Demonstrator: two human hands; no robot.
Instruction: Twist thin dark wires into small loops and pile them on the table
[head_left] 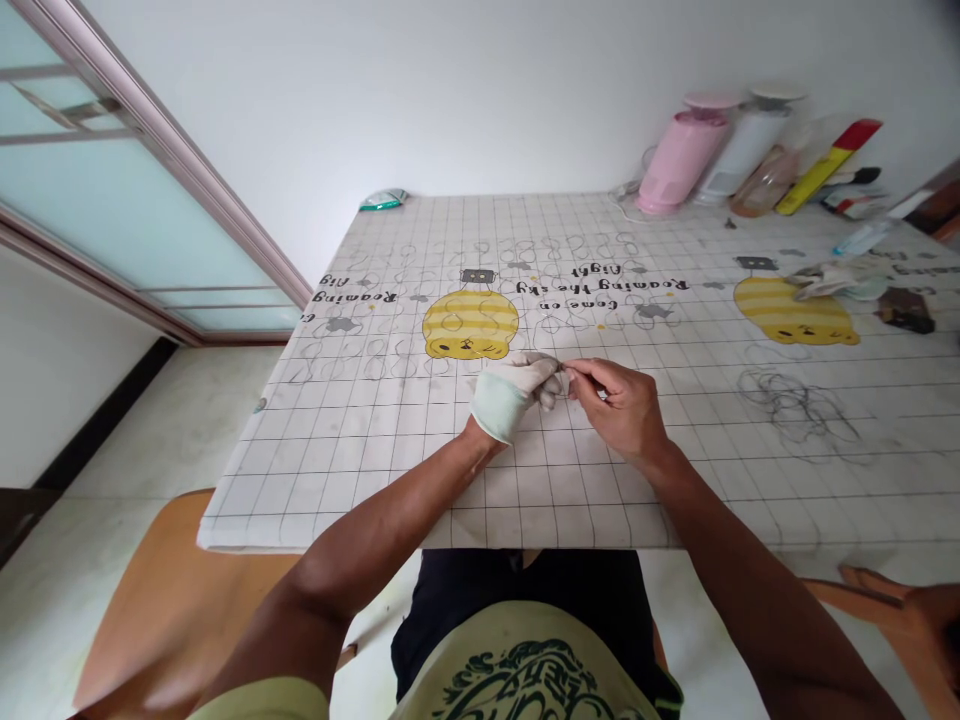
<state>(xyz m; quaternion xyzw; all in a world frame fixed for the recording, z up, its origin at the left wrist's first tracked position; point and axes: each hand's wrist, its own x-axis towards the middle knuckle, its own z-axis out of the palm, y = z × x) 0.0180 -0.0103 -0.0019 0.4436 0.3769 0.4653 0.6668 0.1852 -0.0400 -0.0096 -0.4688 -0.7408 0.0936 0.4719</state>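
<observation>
My left hand (525,380) wears a whitish glove with a pale green cuff. Its fingers are pinched together, meeting the fingertips of my bare right hand (619,400), whose thumb and forefinger are also pressed together. Whatever is between the fingertips is too thin and small to make out. Both hands are just above the checked tablecloth (420,470). Beyond them, rows of thin wire-like loops (551,245) lie spread over the cloth, some across its printed yellow bear balloon (470,322). To the right of my right hand lies a loose tangle of thin dark strands (799,410).
At the back right stand a pink cylinder (684,155), a white cylinder (746,150), a bottle (763,185) and a yellow-and-red box (829,165). A crumpled glove (840,280) and a dark brown piece (906,310) lie right. A green packet (384,200) sits at the far left corner.
</observation>
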